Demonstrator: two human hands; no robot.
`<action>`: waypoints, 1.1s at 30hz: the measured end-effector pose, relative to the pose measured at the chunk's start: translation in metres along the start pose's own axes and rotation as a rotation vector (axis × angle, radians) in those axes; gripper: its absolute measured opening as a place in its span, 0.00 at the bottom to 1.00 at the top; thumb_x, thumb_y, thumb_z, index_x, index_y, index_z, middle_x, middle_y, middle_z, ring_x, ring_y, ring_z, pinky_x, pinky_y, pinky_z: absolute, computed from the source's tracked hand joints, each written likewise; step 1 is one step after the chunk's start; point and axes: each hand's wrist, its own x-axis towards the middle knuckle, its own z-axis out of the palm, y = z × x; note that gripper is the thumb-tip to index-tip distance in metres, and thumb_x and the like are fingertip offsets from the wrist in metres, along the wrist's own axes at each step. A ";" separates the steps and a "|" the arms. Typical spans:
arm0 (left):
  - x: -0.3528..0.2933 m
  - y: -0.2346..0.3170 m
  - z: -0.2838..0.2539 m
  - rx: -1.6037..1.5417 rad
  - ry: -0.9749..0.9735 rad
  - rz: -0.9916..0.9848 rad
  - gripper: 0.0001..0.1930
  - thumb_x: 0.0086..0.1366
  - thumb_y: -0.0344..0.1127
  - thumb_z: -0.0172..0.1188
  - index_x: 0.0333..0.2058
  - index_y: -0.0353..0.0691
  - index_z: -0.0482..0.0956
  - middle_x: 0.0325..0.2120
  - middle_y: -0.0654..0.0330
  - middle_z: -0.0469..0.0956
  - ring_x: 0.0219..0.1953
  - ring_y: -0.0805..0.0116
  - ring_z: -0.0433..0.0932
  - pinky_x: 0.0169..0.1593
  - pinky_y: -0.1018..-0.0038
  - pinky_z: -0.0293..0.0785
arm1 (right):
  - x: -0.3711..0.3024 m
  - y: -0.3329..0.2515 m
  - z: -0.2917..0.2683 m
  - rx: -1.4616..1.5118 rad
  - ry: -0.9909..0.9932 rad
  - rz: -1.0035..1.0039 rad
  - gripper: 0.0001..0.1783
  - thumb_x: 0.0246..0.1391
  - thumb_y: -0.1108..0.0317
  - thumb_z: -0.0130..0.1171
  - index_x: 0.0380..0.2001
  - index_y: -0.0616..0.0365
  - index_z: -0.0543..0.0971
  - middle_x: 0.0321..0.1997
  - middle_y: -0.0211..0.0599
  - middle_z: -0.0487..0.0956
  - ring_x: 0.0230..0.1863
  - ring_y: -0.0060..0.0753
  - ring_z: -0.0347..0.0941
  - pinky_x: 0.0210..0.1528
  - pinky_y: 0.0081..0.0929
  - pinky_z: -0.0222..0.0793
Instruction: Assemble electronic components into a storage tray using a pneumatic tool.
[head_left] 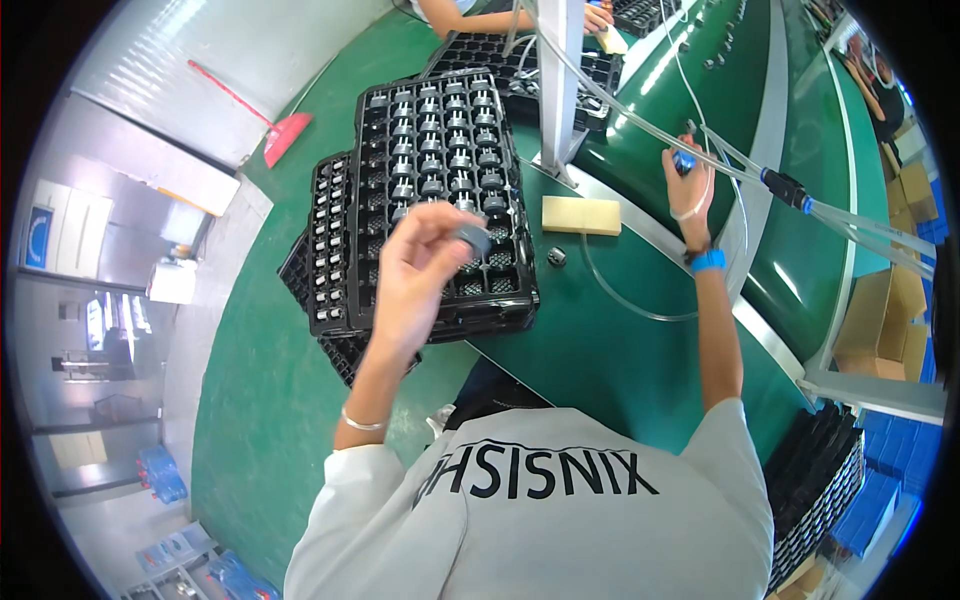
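Observation:
My left hand [412, 262] pinches a small dark round plug part [473, 238] between thumb and fingers, above the near half of a black tray [520, 305]. Rows of similar plug parts with upright metal prongs [430, 145] fill the tray's far half, while several near pockets show bare textured bottoms. Over to the right, my right hand [690, 195] is closed round a small blue and dark object [684, 161] at the belt's edge; its exact kind is unclear. Between my hands lie a pale yellow sponge block [581, 215] and one loose metallic part [556, 257].
A white metal post [561, 90] rises beyond the sponge. Clear tubes meet at a black connector [785, 188] on the right. A green conveyor belt [640, 160] carries small parts farther off. Another person's arm [480, 22] works at the far side. Stacked black trays [815, 490] stand lower right.

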 end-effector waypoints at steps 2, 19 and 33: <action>-0.009 -0.006 0.012 -0.145 -0.046 0.034 0.11 0.54 0.19 0.55 0.37 0.34 0.70 0.37 0.58 0.71 0.38 0.72 0.73 0.45 0.78 0.69 | -0.010 -0.048 -0.019 1.032 -0.219 0.442 0.12 0.50 0.64 0.57 0.35 0.59 0.74 0.32 0.29 0.74 0.33 0.23 0.69 0.37 0.20 0.65; -0.021 -0.014 0.043 -0.130 -0.225 0.105 0.13 0.51 0.16 0.57 0.37 0.30 0.72 0.37 0.58 0.68 0.39 0.70 0.74 0.45 0.78 0.73 | -0.023 -0.184 -0.126 1.874 -0.814 0.898 0.25 0.51 0.50 0.48 0.40 0.63 0.69 0.36 0.36 0.73 0.36 0.24 0.71 0.39 0.20 0.67; 0.034 0.019 -0.005 0.568 0.004 0.223 0.13 0.50 0.25 0.60 0.38 0.37 0.76 0.36 0.59 0.74 0.38 0.72 0.73 0.41 0.76 0.71 | -0.027 -0.141 -0.087 1.479 -0.588 0.607 0.18 0.55 0.61 0.49 0.43 0.63 0.68 0.40 0.36 0.72 0.41 0.24 0.71 0.41 0.21 0.68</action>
